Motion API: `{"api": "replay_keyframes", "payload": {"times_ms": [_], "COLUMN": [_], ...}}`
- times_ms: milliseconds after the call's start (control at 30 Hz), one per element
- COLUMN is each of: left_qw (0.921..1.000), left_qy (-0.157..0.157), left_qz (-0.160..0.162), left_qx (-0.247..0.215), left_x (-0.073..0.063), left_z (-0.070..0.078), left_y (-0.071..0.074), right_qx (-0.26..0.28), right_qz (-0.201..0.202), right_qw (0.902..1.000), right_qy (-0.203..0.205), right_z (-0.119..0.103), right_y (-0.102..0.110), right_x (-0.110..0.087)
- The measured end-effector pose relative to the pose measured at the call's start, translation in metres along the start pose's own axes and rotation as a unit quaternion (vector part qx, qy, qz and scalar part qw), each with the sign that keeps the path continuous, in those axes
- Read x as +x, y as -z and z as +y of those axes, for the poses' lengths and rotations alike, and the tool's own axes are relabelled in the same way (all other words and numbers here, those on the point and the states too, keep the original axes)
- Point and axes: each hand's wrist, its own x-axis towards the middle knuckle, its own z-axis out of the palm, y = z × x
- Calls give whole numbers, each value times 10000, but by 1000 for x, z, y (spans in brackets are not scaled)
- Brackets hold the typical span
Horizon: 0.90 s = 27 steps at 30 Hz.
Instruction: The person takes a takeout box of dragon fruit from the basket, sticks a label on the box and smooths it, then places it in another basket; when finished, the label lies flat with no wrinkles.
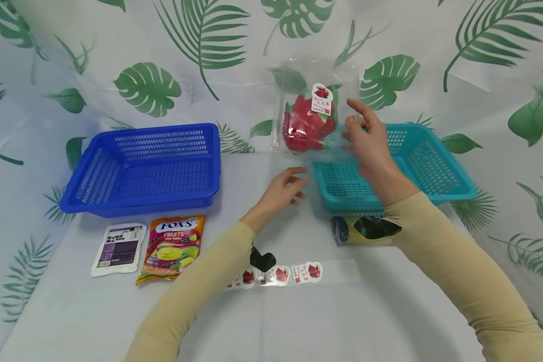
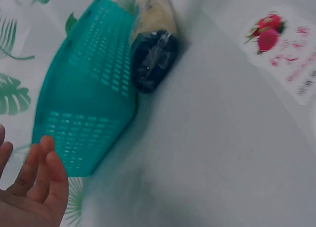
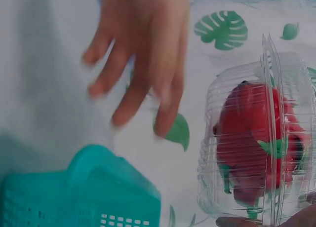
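A clear plastic clamshell box (image 1: pixel 294 80) with red dragon fruit (image 1: pixel 303 123) inside is upright at the back, a white dragon fruit sticker (image 1: pixel 321 100) on its front. My right hand (image 1: pixel 373 146) pinches the box's right edge; in the right wrist view its fingers (image 3: pixel 239 222) come at the lower end, either side of the rim. Bent loosely, the fingers of my left hand (image 1: pixel 280 191) hold nothing, below the box and left of the teal basket (image 1: pixel 344 203). The left hand (image 3: pixel 148 54) is blurred in the right wrist view.
A blue basket (image 1: pixel 140 203) stands at the left. In front of it lie a flat white-and-purple pack (image 1: pixel 119 250) and a FOX'S candy bag (image 1: pixel 172 249). A strip of stickers (image 1: pixel 306 272) is near the left sleeve. A tan-and-dark-blue wrapped package (image 1: pixel 340 231) lies before the teal basket.
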Motion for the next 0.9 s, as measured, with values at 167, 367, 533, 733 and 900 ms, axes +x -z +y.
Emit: {"api": "replay_keyframes", "payload": {"times_ms": [167, 367, 533, 733, 900], "left_qw": [9998, 9993, 9989, 9985, 9986], "left_qy": [138, 118, 95, 190, 155], "left_qz": [-129, -333, -448, -507, -514], "left_qx": [-71, -149, -75, -97, -35], "left_x": [25, 35, 40, 43, 44], "left_z": [-9, -8, -6, -6, -3], "left_y": [-17, -30, -30, -29, -29], "right_qx": [-142, -94, 0, -11, -15], "right_qz": [-45, -53, -58, 49, 80], "right_qw": [9998, 9997, 9999, 10000, 10000], "right_qy": [115, 206, 98, 7, -9], "right_z": [3, 8, 12, 16, 20], "right_y": [-6, -3, 3, 13, 25], "right_x": [-3, -5, -5, -3, -3]}}
